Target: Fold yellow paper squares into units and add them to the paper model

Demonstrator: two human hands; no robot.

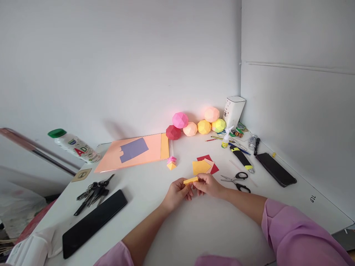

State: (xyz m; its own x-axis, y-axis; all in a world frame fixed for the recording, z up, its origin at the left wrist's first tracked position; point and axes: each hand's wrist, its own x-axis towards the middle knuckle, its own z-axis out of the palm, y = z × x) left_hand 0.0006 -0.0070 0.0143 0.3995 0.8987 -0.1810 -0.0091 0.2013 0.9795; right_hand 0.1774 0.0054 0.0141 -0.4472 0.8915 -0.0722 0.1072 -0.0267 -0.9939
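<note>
Both ends of a folded yellow paper pinched in my head view, left hand at its left, right hand at its right, over the desk, paper squares just beyond, scissors to the right, faceted balls at the far side.

Paper squares behind folded paper | scissors right | keys left

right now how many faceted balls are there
6: bottom row, left to right, red ball, lower peach ball, orange ball, yellow ball; pink ball above the left pair, upper peach ball above the right. Others may hide behind.
</note>
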